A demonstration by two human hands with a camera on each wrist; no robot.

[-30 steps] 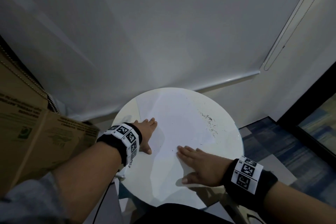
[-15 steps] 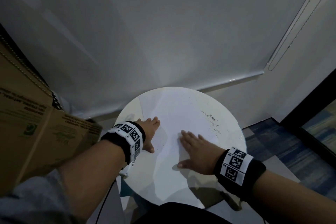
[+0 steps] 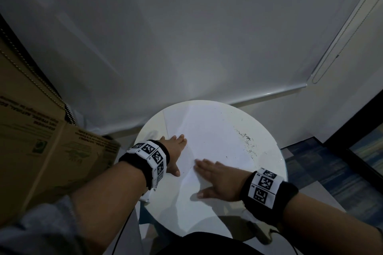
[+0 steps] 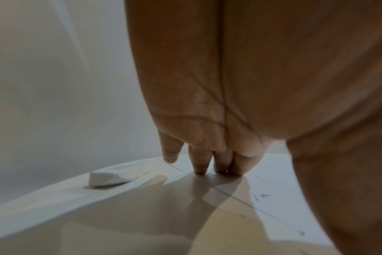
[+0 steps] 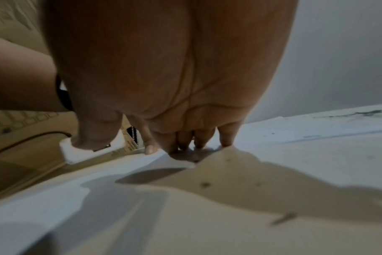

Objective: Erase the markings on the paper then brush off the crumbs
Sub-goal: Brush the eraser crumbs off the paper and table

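left hand (image 3: 175,152): flat, fingers straight, pressing the paper's left edge
right hand (image 3: 215,180): flat, fingers extended, palm down on paper, holds nothing
paper (image 3: 209,134): on round white counter (image 3: 275,163)
crumbs (image 3: 247,143): dark, scattered right side
eraser (image 4: 113,176): white, on counter, left of left hand

The round table (image 3: 275,174) is showing a glossy, smooth white top that is mirroring shadows. On it, the paper (image 3: 209,136) is looking matt, with dark gritty crumbs (image 3: 247,143) lying on its right part. Left of the table, a cardboard box (image 3: 41,147) is looking dull brown.
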